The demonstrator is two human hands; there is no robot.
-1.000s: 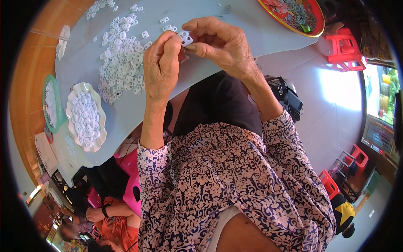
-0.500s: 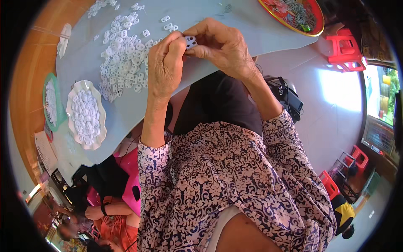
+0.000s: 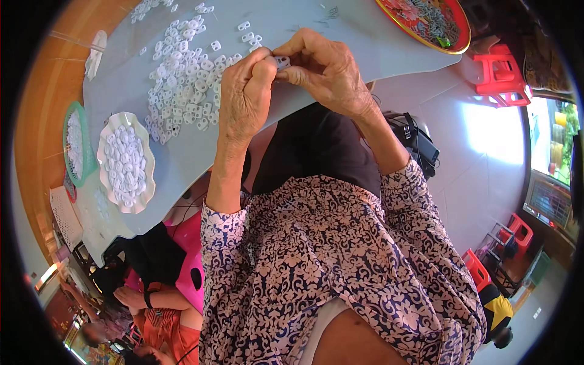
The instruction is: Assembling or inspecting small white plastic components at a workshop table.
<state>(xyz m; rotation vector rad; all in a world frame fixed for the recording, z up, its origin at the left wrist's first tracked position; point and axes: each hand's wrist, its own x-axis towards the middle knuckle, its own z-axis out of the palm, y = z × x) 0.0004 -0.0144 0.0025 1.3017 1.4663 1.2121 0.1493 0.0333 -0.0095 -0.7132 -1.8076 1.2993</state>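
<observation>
A small white plastic piece with dark holes [image 3: 281,62] is pinched between my two hands above the table's near edge. My left hand [image 3: 248,91] grips its left side with thumb and curled fingers. From the right, the thumb and fingertips of my right hand [image 3: 325,70] close on the same piece. The fingers cover much of it, so its full shape is hidden. Just beyond my left hand spreads a loose heap of similar white plastic pieces [image 3: 185,82], and a few single ones [image 3: 244,26] lie past my fingertips.
A scalloped white dish [image 3: 150,176] holds white oval pieces; beside it is a green basket [image 3: 90,159] of white pieces. At far right, a red gold-rimmed tray [image 3: 463,33] holds small grey metal parts. Red stools [image 3: 502,73] stand on the floor. Another person's arm [image 3: 173,301] shows lower left.
The white piece has turned between my fingers and shows less of its holed face. Both hands have shifted slightly to the right in the picture. The other person's hand has moved slightly.
</observation>
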